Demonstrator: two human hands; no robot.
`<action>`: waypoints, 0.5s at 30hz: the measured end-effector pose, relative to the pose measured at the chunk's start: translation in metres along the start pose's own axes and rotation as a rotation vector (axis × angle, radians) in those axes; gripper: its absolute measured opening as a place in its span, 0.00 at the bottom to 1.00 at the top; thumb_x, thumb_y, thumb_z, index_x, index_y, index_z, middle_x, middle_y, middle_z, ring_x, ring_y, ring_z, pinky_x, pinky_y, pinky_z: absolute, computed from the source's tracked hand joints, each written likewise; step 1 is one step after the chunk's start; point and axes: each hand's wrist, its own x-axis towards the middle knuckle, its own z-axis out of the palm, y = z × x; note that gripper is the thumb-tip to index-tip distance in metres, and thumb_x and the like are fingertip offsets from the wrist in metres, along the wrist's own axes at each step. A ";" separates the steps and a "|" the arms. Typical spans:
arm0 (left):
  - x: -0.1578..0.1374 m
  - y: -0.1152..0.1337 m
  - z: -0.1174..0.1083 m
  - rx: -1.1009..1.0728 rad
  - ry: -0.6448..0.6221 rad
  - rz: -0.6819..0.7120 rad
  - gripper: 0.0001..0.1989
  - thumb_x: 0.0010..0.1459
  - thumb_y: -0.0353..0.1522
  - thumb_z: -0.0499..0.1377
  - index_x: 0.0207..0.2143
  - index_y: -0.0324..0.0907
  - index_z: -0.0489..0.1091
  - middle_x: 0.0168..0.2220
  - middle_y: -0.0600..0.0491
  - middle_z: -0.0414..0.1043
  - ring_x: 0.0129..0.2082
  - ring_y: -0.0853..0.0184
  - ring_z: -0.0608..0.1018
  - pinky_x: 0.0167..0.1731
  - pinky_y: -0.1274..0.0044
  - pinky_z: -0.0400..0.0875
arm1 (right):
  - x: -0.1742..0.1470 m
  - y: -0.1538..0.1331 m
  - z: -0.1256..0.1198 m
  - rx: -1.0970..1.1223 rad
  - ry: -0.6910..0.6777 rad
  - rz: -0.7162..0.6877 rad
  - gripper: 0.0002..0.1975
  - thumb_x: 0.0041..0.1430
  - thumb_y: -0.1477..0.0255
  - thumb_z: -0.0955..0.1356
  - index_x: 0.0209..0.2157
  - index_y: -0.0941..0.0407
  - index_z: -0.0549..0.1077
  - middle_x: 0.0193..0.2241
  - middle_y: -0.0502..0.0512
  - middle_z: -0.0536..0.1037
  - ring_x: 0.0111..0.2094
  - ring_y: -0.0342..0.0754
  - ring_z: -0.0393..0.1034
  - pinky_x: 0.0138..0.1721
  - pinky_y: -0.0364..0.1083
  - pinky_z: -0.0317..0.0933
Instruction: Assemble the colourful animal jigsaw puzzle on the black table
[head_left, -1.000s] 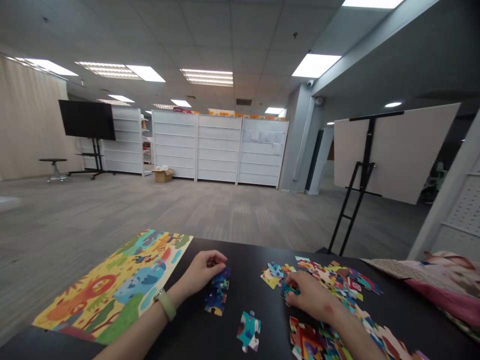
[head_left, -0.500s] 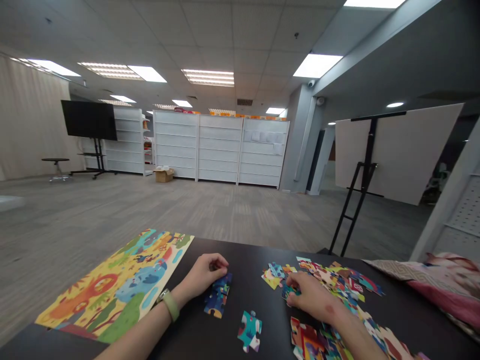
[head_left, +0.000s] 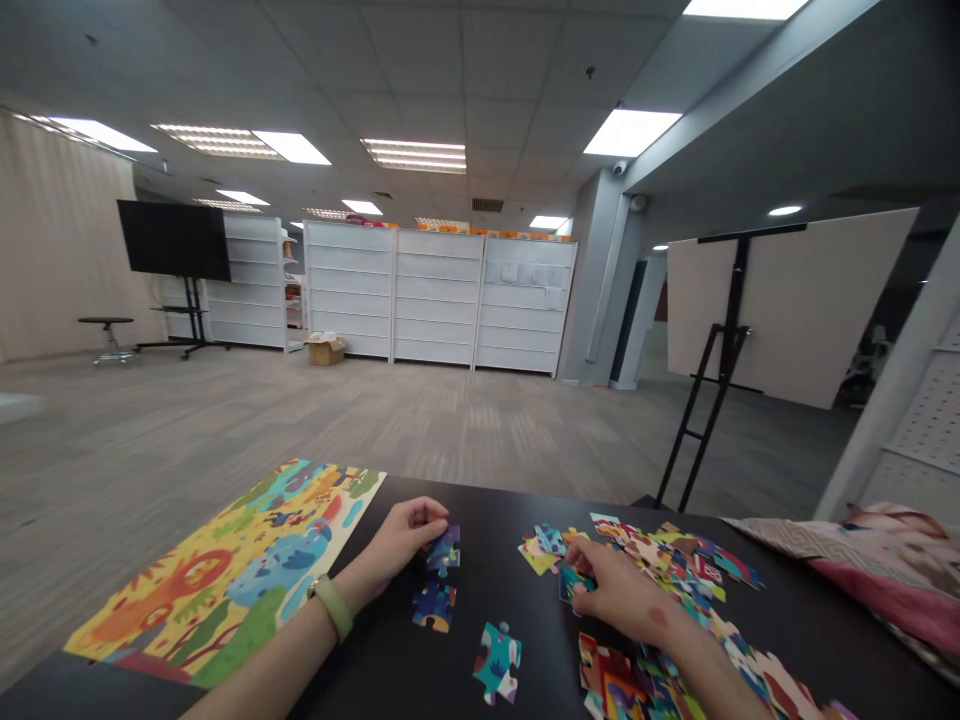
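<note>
I see the left hand [head_left: 401, 540] pinching a dark blue puzzle piece [head_left: 444, 550] just right of the picture sheet [head_left: 225, 575], above another blue piece [head_left: 433, 606] on the black table [head_left: 495, 520]; the right hand [head_left: 619, 595] lies curled on the loose pile [head_left: 675, 570], fingertips [head_left: 576, 572] on a teal piece [head_left: 568, 582]

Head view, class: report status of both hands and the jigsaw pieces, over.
Left hand pinching dark blue cardboard jigsaw piece, lifted off black table. Right hand fingering teal jigsaw piece at the loose-piece pile. Nothing between them.
</note>
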 end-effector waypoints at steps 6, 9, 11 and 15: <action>0.000 0.003 0.000 -0.303 0.082 -0.098 0.22 0.44 0.41 0.74 0.37 0.43 0.70 0.31 0.57 0.75 0.29 0.72 0.76 0.31 0.79 0.71 | -0.002 0.000 0.000 0.025 0.002 -0.023 0.19 0.42 0.76 0.70 0.40 0.53 0.71 0.40 0.51 0.76 0.42 0.51 0.69 0.40 0.45 0.58; 0.000 0.004 -0.001 -0.383 0.115 -0.126 0.21 0.45 0.38 0.74 0.38 0.43 0.70 0.32 0.57 0.75 0.28 0.73 0.77 0.30 0.80 0.72 | -0.001 -0.001 -0.002 0.087 0.021 -0.052 0.21 0.40 0.78 0.70 0.40 0.54 0.72 0.38 0.50 0.74 0.40 0.48 0.68 0.39 0.43 0.59; 0.000 0.005 -0.001 -0.406 0.122 -0.137 0.21 0.45 0.36 0.74 0.38 0.43 0.70 0.31 0.57 0.75 0.27 0.73 0.77 0.29 0.81 0.72 | 0.000 -0.001 -0.002 0.209 -0.003 -0.067 0.22 0.39 0.78 0.69 0.42 0.54 0.73 0.37 0.49 0.73 0.36 0.46 0.68 0.37 0.43 0.60; -0.002 0.008 0.001 -0.387 0.111 -0.138 0.22 0.44 0.38 0.75 0.38 0.43 0.70 0.32 0.57 0.75 0.28 0.72 0.77 0.30 0.79 0.72 | 0.001 -0.009 0.000 0.545 -0.077 -0.099 0.20 0.42 0.73 0.69 0.41 0.57 0.74 0.29 0.47 0.71 0.31 0.44 0.67 0.32 0.42 0.59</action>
